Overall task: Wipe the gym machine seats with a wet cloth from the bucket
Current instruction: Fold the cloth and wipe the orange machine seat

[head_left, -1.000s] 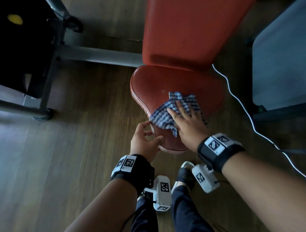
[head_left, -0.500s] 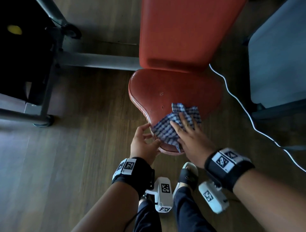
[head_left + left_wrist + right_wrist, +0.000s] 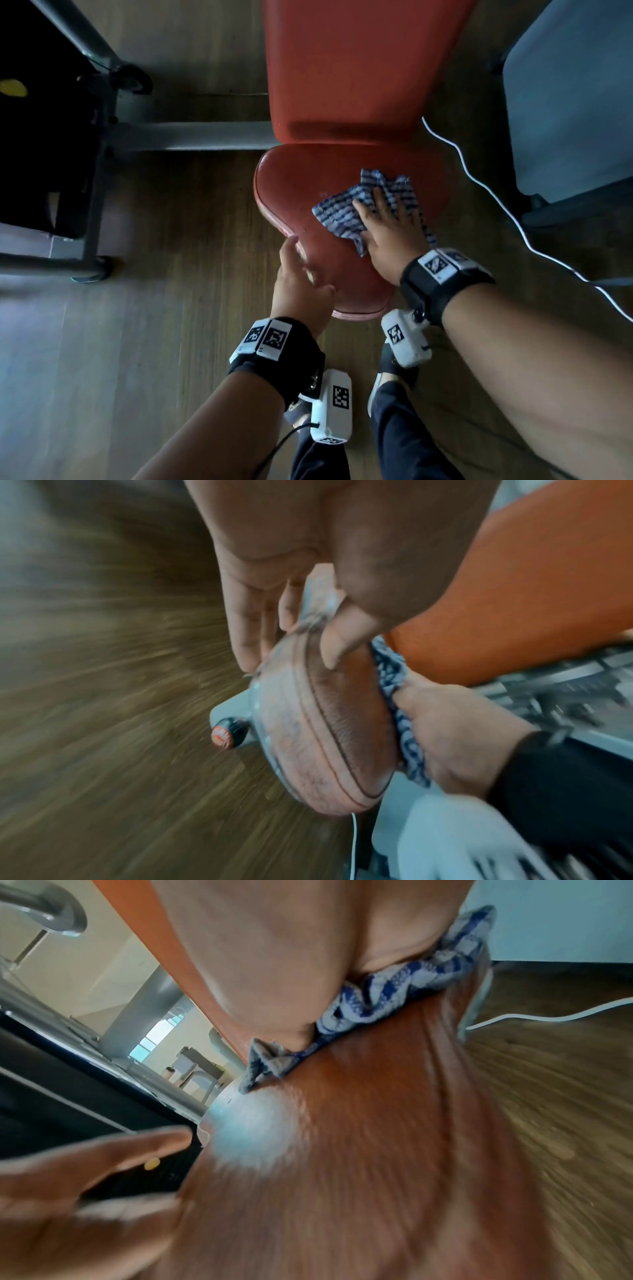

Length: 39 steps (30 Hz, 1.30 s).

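Flat right hand (image 3: 390,233) presses checked cloth (image 3: 342,214) onto red seat (image 3: 301,185); left hand (image 3: 301,281) pinches its near edge.
Mid-wipe, it seems; next, sweep the seat's unwiped far-left part.

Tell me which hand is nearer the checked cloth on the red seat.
Right. The right hand lies flat on the checked cloth, pressing it onto the red seat. The left hand holds the seat's near left edge, apart from the cloth.

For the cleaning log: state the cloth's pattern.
Blue-and-white checked cloth; the right wrist view shows it best.
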Each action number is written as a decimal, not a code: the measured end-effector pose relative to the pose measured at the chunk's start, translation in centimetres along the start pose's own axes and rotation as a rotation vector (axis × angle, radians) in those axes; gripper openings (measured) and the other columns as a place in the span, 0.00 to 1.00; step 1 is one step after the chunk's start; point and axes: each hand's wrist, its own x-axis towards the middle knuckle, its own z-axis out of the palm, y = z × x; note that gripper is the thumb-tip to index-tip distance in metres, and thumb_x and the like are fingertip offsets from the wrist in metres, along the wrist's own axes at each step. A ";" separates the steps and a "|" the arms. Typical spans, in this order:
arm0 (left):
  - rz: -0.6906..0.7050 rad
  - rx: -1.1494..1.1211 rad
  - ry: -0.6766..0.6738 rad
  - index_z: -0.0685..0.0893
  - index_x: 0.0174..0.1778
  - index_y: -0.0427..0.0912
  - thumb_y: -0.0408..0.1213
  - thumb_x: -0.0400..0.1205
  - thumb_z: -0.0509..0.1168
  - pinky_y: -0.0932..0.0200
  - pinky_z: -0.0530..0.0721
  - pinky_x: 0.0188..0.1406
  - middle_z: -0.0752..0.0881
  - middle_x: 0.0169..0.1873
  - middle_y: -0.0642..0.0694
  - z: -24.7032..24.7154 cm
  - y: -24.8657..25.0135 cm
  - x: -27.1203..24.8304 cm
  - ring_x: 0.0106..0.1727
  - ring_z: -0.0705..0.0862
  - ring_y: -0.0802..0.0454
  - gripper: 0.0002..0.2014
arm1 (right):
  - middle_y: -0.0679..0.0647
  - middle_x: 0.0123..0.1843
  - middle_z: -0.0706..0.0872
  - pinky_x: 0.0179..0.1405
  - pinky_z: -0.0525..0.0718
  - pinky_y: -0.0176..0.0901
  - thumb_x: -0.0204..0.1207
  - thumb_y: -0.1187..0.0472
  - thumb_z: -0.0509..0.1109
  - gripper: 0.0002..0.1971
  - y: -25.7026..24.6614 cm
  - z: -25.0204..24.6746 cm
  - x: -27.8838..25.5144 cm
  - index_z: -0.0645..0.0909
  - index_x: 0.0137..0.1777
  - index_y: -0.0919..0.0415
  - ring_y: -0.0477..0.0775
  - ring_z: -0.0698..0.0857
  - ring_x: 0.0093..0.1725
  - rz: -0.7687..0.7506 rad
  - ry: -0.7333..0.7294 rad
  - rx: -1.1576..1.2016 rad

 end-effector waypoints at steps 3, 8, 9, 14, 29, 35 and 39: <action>-0.016 0.110 -0.133 0.41 0.86 0.66 0.43 0.74 0.78 0.46 0.76 0.71 0.70 0.71 0.39 0.0 2.4 1.1 0.70 0.76 0.42 0.57 | 0.56 0.88 0.48 0.82 0.49 0.64 0.83 0.46 0.47 0.30 1.0 2.4 -3.7 0.53 0.85 0.44 0.69 0.52 0.84 0.001 0.145 0.091; -0.124 0.223 -0.256 0.26 0.81 0.72 0.60 0.62 0.84 0.45 0.75 0.78 0.58 0.75 0.39 1.5 3.5 2.0 0.74 0.74 0.37 0.72 | 0.58 0.88 0.45 0.72 0.73 0.64 0.82 0.46 0.52 0.29 4.6 3.7 -2.4 0.60 0.84 0.47 0.73 0.62 0.81 0.085 0.228 0.382; -0.130 0.246 -0.257 0.25 0.80 0.72 0.61 0.61 0.84 0.45 0.75 0.78 0.58 0.74 0.40 1.6 3.5 2.1 0.73 0.74 0.37 0.73 | 0.60 0.88 0.47 0.73 0.71 0.66 0.81 0.44 0.50 0.30 5.6 3.4 -0.7 0.62 0.83 0.48 0.76 0.61 0.81 0.122 0.257 0.372; -0.165 0.256 -0.266 0.23 0.76 0.78 0.60 0.61 0.85 0.40 0.76 0.77 0.58 0.70 0.44 1.9 3.2 3.0 0.69 0.73 0.40 0.74 | 0.60 0.88 0.42 0.82 0.58 0.61 0.85 0.48 0.55 0.29 9.5 1.3 6.7 0.54 0.85 0.41 0.72 0.53 0.84 0.314 0.240 0.314; -0.173 0.275 -0.277 0.21 0.78 0.73 0.58 0.64 0.84 0.46 0.71 0.77 0.59 0.66 0.44 1.7 3.7 2.9 0.63 0.70 0.46 0.73 | 0.54 0.85 0.58 0.75 0.56 0.35 0.85 0.62 0.60 0.37 1.7 3.6 -3.1 0.41 0.87 0.52 0.48 0.64 0.79 0.298 0.324 0.917; -0.160 0.282 -0.280 0.20 0.77 0.74 0.58 0.65 0.84 0.46 0.73 0.76 0.58 0.64 0.47 1.8 3.7 3.0 0.60 0.70 0.48 0.73 | 0.62 0.86 0.55 0.79 0.63 0.51 0.84 0.61 0.60 0.34 8.2 1.4 4.9 0.48 0.87 0.53 0.62 0.65 0.81 0.444 0.383 0.880; -0.158 0.268 -0.276 0.20 0.76 0.74 0.57 0.65 0.84 0.45 0.73 0.78 0.60 0.68 0.43 1.7 4.0 2.7 0.61 0.71 0.47 0.73 | 0.61 0.87 0.51 0.79 0.58 0.45 0.85 0.63 0.59 0.36 6.7 2.4 2.0 0.44 0.86 0.48 0.62 0.60 0.83 0.371 0.334 0.870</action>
